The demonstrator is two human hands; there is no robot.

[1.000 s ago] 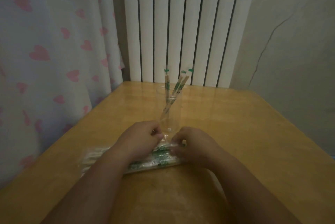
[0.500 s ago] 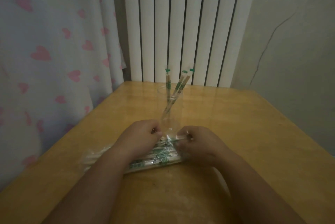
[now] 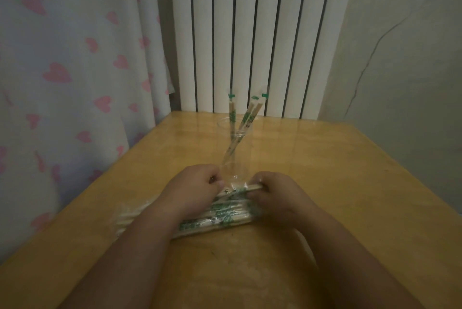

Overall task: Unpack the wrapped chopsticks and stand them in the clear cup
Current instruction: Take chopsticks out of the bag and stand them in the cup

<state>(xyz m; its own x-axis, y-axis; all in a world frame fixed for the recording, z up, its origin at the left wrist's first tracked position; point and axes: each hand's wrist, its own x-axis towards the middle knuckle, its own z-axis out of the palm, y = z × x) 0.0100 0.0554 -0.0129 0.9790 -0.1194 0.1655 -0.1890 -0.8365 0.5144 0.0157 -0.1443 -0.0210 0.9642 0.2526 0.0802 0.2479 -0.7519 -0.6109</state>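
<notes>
A clear plastic pack of wrapped chopsticks with green print lies across the wooden table in front of me. My left hand pinches the pack's clear film at its right end. My right hand is closed around the end of a wrapped chopstick pair sticking out of the pack. Just behind my hands stands the clear cup with three wrapped chopstick pairs leaning in it.
A white radiator stands behind the table's far edge. A curtain with pink hearts hangs along the left side. A grey wall with a crack is to the right.
My right hand has drawn a chopstick pair a little way out of the pack's right end. My left hand has stayed on the film.
</notes>
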